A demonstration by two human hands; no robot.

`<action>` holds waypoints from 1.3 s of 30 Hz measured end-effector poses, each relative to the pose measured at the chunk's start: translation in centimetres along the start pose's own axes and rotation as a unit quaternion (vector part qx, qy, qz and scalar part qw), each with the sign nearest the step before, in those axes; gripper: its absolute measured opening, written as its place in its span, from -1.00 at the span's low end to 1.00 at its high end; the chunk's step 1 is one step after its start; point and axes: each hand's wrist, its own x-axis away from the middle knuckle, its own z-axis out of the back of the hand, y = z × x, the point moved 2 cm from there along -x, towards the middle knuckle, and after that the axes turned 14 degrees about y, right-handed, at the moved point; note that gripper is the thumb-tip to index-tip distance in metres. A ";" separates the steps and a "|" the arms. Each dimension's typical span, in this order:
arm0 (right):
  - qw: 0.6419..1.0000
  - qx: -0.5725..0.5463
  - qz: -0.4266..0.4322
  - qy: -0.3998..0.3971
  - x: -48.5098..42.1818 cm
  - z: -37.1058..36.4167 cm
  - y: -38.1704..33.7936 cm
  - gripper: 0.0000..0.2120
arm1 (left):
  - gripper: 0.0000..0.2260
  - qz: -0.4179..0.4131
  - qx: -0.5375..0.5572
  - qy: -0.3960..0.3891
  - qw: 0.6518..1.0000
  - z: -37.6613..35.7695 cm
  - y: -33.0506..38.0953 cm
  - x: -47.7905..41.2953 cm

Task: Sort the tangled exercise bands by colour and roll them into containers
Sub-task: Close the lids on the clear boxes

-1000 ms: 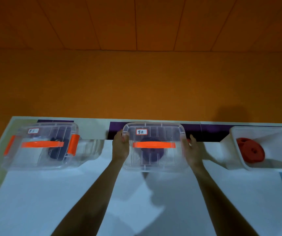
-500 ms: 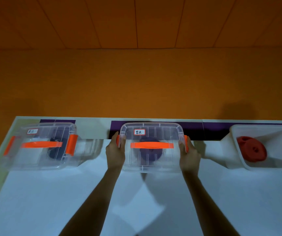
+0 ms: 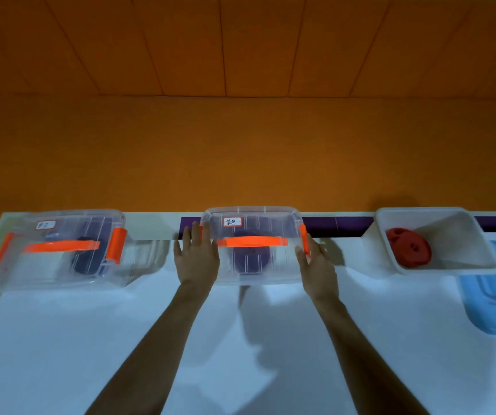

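A clear lidded box (image 3: 270,220) with an orange handle and a white label stands at the middle back of the table, a rolled purple band (image 3: 251,259) inside. My left hand (image 3: 195,259) lies flat with straight fingers against the box's left side. My right hand (image 3: 317,268) rests with straight fingers at its right side, by the orange latch. A second clear box (image 3: 61,274) with orange latches at the far left holds a dark rolled band (image 3: 86,262). An open white tub (image 3: 450,214) at the right holds a rolled red band (image 3: 408,248).
A blue lid (image 3: 492,307) with an orange clip lies at the right edge, partly under the white tub. The white table (image 3: 91,339) runs up to an orange wall. A purple strip (image 3: 336,226) lies along the table's back edge.
Both hands held the middle box's sides with curled fingers earlier. Now their fingers have straightened and loosened from the box, which has stayed where it was.
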 end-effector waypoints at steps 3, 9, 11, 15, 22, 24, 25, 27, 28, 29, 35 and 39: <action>0.998 0.058 0.016 -0.011 3.3 3.9 2.0 -0.57 | -0.54 -0.088 0.026 0.022 0.996 1.7 1.4 2.6; 0.990 0.140 -0.012 0.007 8.8 12.4 8.3 -0.71 | -0.58 -0.189 0.103 -0.043 0.976 5.2 8.7 9.6; 0.986 0.161 -0.018 0.029 9.5 14.4 10.6 -0.75 | -0.58 -0.204 0.107 -0.066 0.971 6.2 11.3 11.3; 0.984 0.160 -0.051 0.057 8.9 17.2 15.9 -0.77 | -0.54 -0.220 0.102 -0.119 0.963 6.4 16.9 13.7; 0.987 0.103 -0.119 0.040 3.9 20.2 28.5 -0.78 | -0.51 -0.236 0.070 -0.132 0.960 3.2 28.2 16.5; 0.986 0.095 -0.132 0.027 2.0 20.8 31.7 -0.77 | -0.48 -0.231 0.064 -0.133 0.962 2.1 31.6 17.2; 0.987 0.086 -0.135 0.027 1.1 21.3 33.3 -0.76 | -0.45 -0.234 0.060 -0.130 0.962 1.6 33.3 17.6; 0.985 0.076 -0.148 0.032 -0.7 22.3 36.1 -0.73 | -0.36 -0.240 0.055 -0.123 0.961 0.8 36.3 18.0; 0.984 0.079 -0.158 0.033 -1.7 22.8 37.4 -0.70 | -0.31 -0.243 0.051 -0.124 0.961 0.5 37.5 18.1; 0.981 0.084 -0.168 0.040 -2.7 23.4 38.8 -0.67 | -0.27 -0.246 0.043 -0.124 0.960 0.2 38.6 18.3; 0.977 0.046 -0.188 0.085 -8.3 25.2 45.6 -0.34 | -0.16 -0.216 -0.014 -0.147 0.965 -1.8 42.2 19.5; 0.972 0.048 -0.230 0.024 -11.2 24.4 47.9 -0.40 | -0.06 -0.191 -0.027 -0.158 0.968 -2.4 42.3 20.2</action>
